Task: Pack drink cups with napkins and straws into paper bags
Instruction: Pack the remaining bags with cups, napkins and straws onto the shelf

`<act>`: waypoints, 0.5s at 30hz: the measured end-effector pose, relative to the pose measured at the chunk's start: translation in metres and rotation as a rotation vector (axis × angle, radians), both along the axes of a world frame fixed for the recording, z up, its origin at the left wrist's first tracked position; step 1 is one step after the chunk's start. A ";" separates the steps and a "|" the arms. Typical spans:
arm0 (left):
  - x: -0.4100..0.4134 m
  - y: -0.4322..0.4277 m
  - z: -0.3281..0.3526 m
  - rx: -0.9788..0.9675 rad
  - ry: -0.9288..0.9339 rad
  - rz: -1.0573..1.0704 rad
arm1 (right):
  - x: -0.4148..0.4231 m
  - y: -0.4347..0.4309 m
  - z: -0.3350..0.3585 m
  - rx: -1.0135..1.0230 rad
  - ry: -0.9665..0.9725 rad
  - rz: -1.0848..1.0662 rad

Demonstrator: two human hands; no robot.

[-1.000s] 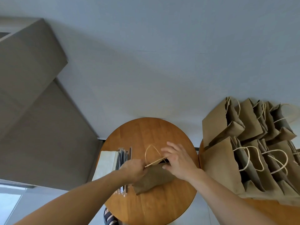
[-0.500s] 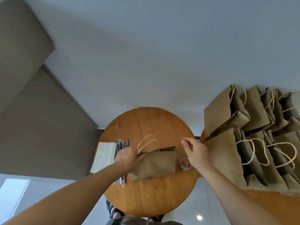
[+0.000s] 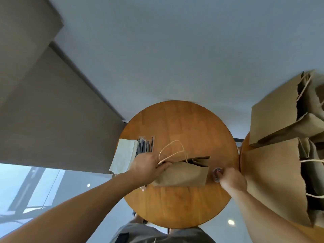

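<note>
Showing one bag partway through packing, with positions given relative to the flat paper bag. This bag lies on its side near the middle of the round wooden bench. Its mouth faces away from the person and its twine handles loop onto the wood beyond it. To its right, on a second bench, stand several paper bags with open mouths; their contents cannot be seen. To its left lies a stack of white napkins, with a bundle of wrapped straws between stack and bag. No drink cup shows.

Just beside the bag's right end sits a small round tub holding coloured bits too small to identify. The left hand grips the bag's left end at the mouth, thumb laid over the paper. The right hand is curled over the tub, fingertips at its rim; whether it pinches anything cannot be told.

A second ago both hands worked at the bag's mouth. The right has since left it, uncovering the tub, and come down on it. This probably means fetching a fastener, so the bag seems near closing.
</note>
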State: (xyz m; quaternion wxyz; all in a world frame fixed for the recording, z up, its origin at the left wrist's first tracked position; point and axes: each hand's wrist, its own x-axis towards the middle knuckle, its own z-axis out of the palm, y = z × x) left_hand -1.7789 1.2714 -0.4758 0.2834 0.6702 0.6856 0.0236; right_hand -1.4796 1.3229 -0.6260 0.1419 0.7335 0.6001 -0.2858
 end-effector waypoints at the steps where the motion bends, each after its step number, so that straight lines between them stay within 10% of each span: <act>1: 0.001 0.000 0.000 0.009 -0.011 0.004 | -0.002 0.001 -0.003 -0.012 -0.001 -0.014; 15: 0.001 -0.001 0.001 0.006 -0.069 0.042 | -0.009 0.001 -0.017 0.015 0.061 -0.168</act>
